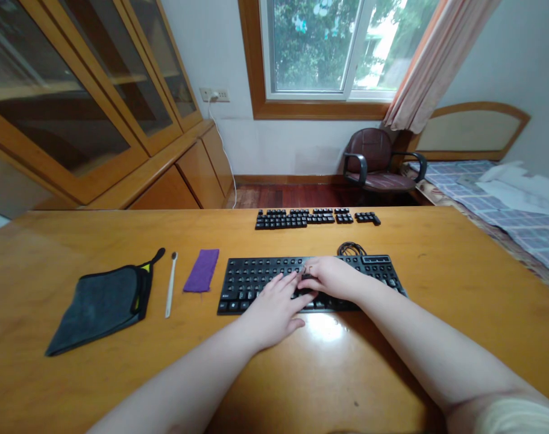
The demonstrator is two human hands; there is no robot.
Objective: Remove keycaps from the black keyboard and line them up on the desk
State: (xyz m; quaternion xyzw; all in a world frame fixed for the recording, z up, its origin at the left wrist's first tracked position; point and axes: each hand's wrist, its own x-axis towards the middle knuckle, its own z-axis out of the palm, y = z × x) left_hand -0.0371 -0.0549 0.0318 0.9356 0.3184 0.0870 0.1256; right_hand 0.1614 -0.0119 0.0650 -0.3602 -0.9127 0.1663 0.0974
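A black keyboard (256, 263) lies in front of me on the desk. Many of its upper positions lack keycaps, while caps sit along its bottom row. My left hand (274, 306) rests on it left of the middle, palm down, with fingers stretched out and spread. Beside those fingertips, my right hand (332, 277) is bent down over the middle of the keyboard with its fingers pinched together. A small thin dark thing shows at its fingertips, too small to name. Loose black keycaps (281, 221) stand in rows near the desk's far edge.
Left of the keyboard lie a purple cloth (202, 271), a slim white-handled brush (170, 286) and a folded grey cloth (105, 304). A coiled black cable (351, 248) sits behind the keyboard. Beyond the wooden desk (437, 265) are an office chair (376, 160) and a bed (491, 199).
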